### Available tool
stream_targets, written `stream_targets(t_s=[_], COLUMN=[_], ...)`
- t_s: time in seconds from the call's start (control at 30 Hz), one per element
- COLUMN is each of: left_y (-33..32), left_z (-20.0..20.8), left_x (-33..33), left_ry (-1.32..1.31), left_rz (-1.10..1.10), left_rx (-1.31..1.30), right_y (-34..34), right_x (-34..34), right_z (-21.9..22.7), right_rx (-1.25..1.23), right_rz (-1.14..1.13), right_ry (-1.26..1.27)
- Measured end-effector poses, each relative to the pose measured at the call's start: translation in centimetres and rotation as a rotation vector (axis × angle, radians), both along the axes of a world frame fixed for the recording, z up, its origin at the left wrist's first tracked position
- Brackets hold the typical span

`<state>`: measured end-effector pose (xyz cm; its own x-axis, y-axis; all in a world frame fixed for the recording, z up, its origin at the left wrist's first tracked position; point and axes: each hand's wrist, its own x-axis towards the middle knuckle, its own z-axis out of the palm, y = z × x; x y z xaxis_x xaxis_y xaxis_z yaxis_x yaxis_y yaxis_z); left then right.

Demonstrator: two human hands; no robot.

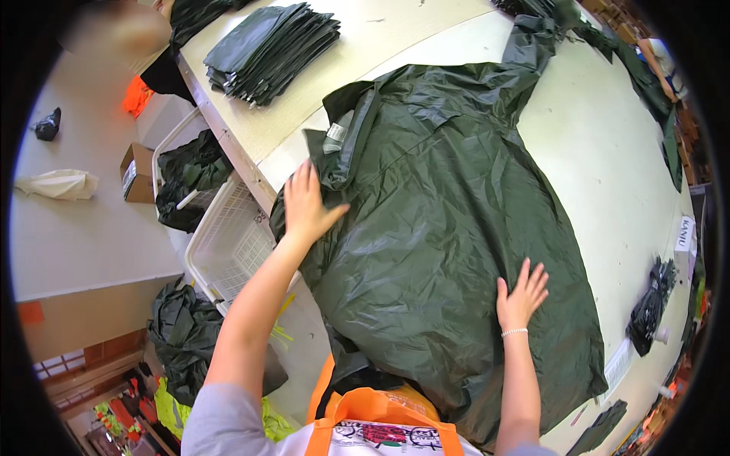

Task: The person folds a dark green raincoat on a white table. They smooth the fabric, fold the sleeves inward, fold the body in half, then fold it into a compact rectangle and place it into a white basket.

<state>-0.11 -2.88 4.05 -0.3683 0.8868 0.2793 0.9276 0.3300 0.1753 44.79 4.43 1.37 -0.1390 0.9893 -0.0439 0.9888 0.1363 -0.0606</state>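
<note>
A dark green waterproof jacket (449, 235) lies spread over the table, its surface creased and one sleeve (532, 45) stretching toward the far side. At its left part, near the collar with a small white label (335, 138), my left hand (308, 205) rests flat with the thumb held apart. Farther right, my right hand (522, 298) presses on the jacket with fingers spread, a pale bracelet on its wrist. Neither hand grips anything. The jacket's near edge hangs over toward my orange-trimmed apron (380, 422).
A neat stack of dark green folded pieces (270, 53) sits at the far left of the table. Beyond the table's left edge stand white plastic baskets (236, 239), one with dark fabric inside. A bundle of black plastic (651, 308) and a white box (684, 242) lie at right.
</note>
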Motion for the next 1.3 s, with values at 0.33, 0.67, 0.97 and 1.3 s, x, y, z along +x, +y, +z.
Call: stream_targets(t_s=[0.33, 0.67, 0.97, 1.3], left_y=[12.2, 7.4, 10.5, -12.2], left_z=[-1.5, -7.2, -5.3, 1.4], left_x=[-14.5, -11.2, -11.2, 8.4], left_ry=[-0.083, 0.079, 0.114, -0.031], left_rz=[0.657, 0.106, -0.09, -0.703], left_rx=[0.634, -0.244, -0.112, -0.359], right_y=[11.1, 0.9, -23.1, -44.3], right_x=[0.9, 0.2, 23.1, 29.9], right_z=[-2.6, 3.5, 5.6, -3.5], right_rx=[0.03, -0.139, 0.052, -0.133], right_rz=[0.095, 0.232, -0.727, -1.589], right_ry=[0.072, 0.149, 0.013, 0.859])
